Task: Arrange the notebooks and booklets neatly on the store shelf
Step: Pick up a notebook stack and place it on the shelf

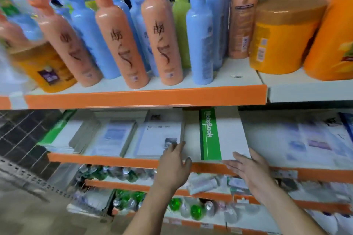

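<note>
A white notebook with a green band reading "NoteBook" [215, 135] lies flat on the middle shelf [107, 159], its front edge at the orange lip. My left hand [174, 164] reaches to its left front corner with fingers straight, touching the edge. My right hand [248, 168] lies with flat fingers against its right front corner. To the left lie stacks of white booklets [158, 139], [112, 137], and a green-edged notebook stack [61, 135]. More blurred booklets [305, 143] lie to the right.
The upper shelf [145, 98] just above carries orange, blue and green pump bottles [162, 32] and yellow tubs [280, 38]. Lower shelves hold small bottles with green caps [194, 212] and packets. A dark tiled floor [21, 135] shows at the left.
</note>
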Tool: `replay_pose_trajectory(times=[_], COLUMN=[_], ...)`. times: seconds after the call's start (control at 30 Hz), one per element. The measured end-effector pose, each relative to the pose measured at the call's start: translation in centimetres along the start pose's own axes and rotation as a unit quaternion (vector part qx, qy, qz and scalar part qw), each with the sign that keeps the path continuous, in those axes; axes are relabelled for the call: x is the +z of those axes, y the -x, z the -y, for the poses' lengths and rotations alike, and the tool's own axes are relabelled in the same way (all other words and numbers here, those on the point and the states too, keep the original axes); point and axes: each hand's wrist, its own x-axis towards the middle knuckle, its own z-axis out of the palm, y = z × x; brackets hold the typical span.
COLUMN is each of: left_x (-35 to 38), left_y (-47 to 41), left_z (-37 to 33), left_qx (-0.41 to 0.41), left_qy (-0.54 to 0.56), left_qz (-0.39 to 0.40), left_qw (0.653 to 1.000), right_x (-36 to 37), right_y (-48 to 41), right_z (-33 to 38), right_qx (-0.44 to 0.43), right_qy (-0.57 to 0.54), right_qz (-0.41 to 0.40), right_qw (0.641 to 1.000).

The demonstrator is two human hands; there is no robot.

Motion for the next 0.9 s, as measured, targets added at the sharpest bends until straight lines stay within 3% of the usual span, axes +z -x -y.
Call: replay_pose_trajectory(times=[0.43,0.63,0.9], left_x=[-4.8,-8.2,-16.0], left_y=[6.3,9.1,10.2], left_z=[9.0,13.9,26.8], left_qx=[-0.105,-0.146,-0.169], left_qy=[-0.066,0.032,0.022], left_qz=[-0.047,-0.089,-0.093], left_qw=[0.991,0.985,0.981], right_x=[10.4,16.3,28.6], right_y=[1.4,3.1,5.5], right_z=[-3.3,-6.3,-11.7], right_qx=[0.048,0.062,0.045], right_qy=[0.081,0.096,0.098], right_qz=[0.153,0.214,0.215], right_qw=[0.984,0.970,0.971])
